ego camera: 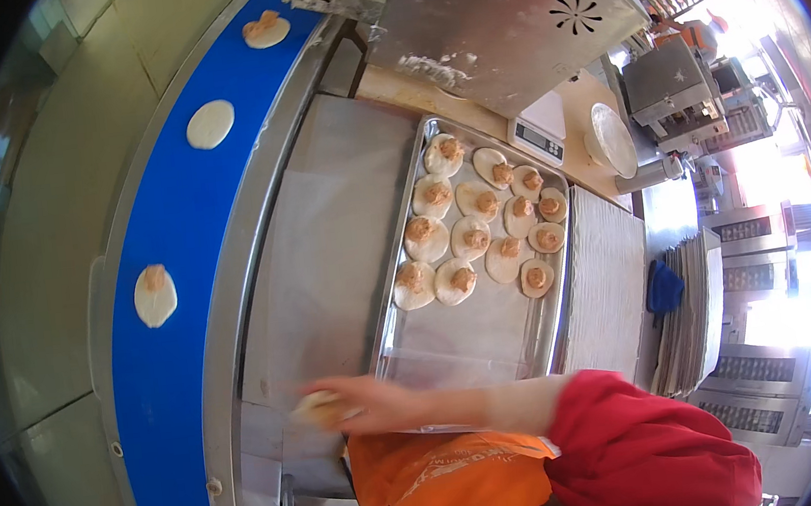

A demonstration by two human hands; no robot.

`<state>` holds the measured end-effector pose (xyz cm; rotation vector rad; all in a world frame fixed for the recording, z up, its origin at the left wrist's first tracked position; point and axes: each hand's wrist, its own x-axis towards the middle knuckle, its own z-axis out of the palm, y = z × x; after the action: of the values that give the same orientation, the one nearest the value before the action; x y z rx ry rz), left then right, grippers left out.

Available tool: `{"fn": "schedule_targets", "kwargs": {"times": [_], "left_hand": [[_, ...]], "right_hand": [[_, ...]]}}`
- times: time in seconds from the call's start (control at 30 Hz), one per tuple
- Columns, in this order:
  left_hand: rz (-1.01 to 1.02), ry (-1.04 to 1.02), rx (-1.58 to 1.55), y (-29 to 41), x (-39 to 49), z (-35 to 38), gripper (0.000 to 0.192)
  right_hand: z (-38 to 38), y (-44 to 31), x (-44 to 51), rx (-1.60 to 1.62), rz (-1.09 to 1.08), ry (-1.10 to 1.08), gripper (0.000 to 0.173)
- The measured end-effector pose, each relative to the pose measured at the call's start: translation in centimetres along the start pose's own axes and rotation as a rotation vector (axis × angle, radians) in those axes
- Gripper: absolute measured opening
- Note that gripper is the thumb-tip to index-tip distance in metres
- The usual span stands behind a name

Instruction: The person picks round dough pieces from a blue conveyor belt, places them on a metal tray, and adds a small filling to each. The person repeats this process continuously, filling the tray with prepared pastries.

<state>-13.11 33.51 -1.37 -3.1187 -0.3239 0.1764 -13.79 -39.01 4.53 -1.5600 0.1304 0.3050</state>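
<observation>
My right hand (pixel 362 403), at the end of a red sleeve, is closed around a pale dough piece (pixel 318 410). Motion blurs both, and the fingers partly hide the dough. The hand is above the metal worktop, between the blue conveyor belt (pixel 168 396) and a metal baking tray (pixel 452 348). Rows of flat dough rounds, each topped with an orange-brown filling, fill the tray's far part; one such round (pixel 455 281) lies at the near end of the rows. On the belt are a filled dough round (pixel 156 298) and a plain one (pixel 210 124). My left hand is out of view.
A floury metal machine housing (pixel 500 21) stands beyond the tray. Beside it are a digital scale (pixel 538 137) and a white bowl (pixel 612 141). A stack of trays or boards (pixel 689 305) and a blue cloth (pixel 665 286) are at the right. Tiled floor (pixel 53 290) borders the belt.
</observation>
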Motion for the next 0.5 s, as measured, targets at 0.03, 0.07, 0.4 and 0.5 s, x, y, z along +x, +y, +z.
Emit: {"fn": "schedule_targets", "kwargs": {"times": [0.03, 0.07, 0.4, 0.5], "left_hand": [[-0.004, 0.006, -0.04, 4.9, -1.4, -3.6, 0.05], [0.011, -0.006, -0.108, 9.4, -2.3, -6.4, 0.048], [-0.087, -1.019, -1.55, 49.8, -11.6, -2.7, 0.049], [0.176, -1.276, -1.442, 59.0, -16.8, -1.4, 0.048]], "right_hand": [[-4.0, 0.6, -3.6, -0.047, 0.066, 0.018, 0.054], [-7.1, 2.1, -7.4, -0.093, 0.161, 0.086, 0.057], [-21.0, 10.0, -19.0, 0.276, 0.405, 0.512, 0.049], [-21.3, 11.5, -18.1, 0.041, 0.347, 0.563, 0.049]]}}
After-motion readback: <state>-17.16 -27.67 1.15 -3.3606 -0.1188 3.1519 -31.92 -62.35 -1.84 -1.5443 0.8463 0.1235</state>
